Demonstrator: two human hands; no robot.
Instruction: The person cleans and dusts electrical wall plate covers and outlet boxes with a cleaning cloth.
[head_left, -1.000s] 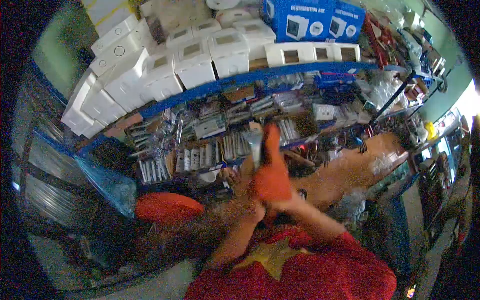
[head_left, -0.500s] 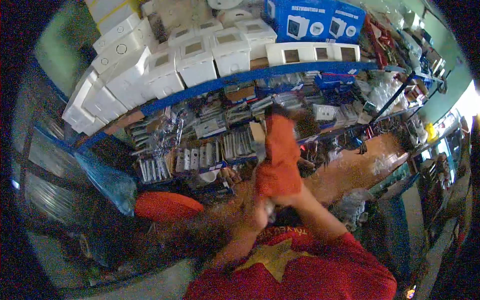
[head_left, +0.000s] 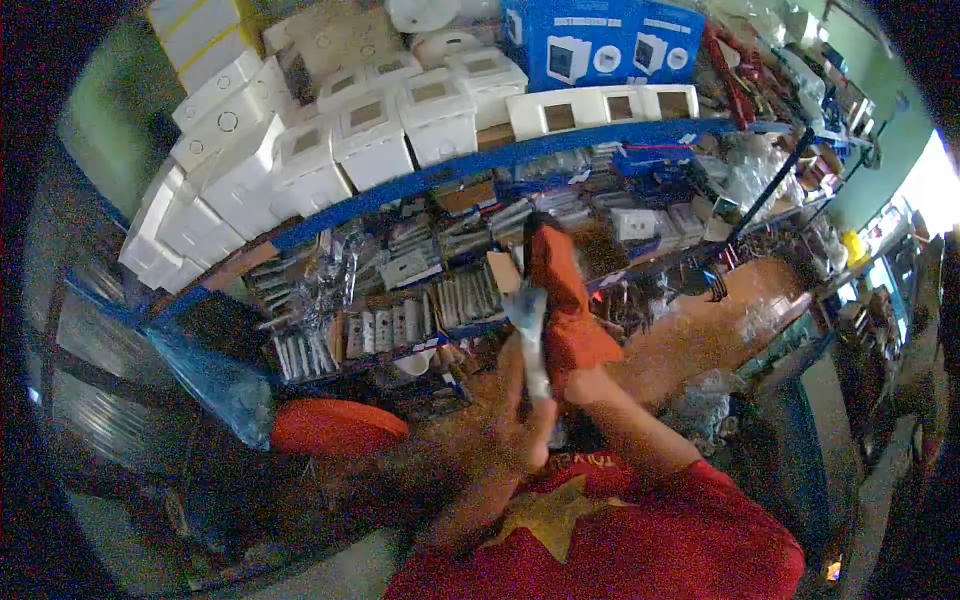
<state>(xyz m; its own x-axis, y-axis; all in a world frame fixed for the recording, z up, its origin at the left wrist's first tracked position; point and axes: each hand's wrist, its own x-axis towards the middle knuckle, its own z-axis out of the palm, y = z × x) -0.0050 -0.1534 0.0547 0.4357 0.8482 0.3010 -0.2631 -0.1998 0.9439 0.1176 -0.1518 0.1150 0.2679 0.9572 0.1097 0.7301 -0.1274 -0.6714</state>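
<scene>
My left hand (head_left: pixel 532 430) is at the lower middle, with its fingers closed round a narrow pale, bluish-white object (head_left: pixel 531 335) that points upward. Right beside it is an orange-red cloth-like thing (head_left: pixel 568 305) with a dark upper end; whether it is a glove or a loose cloth is unclear. My right hand (head_left: pixel 588 386) reaches into its lower end from the right, and the fingers are hidden by it. Both hands are close together in front of the shelf, above the red shirt with a yellow star.
White boxes (head_left: pixel 370 135) and a blue printed carton (head_left: pixel 603 45) stand on the blue-edged upper shelf (head_left: pixel 400 190). Packed small parts (head_left: pixel 385 325) fill the lower shelves. A red round object (head_left: pixel 338 427) and blue plastic bag (head_left: pixel 220 385) are at left.
The pale object now shows clearly between my hands, rising from my left hand. The orange-red thing and my right wrist have shifted slightly right and tilted. The whole view has shifted a little.
</scene>
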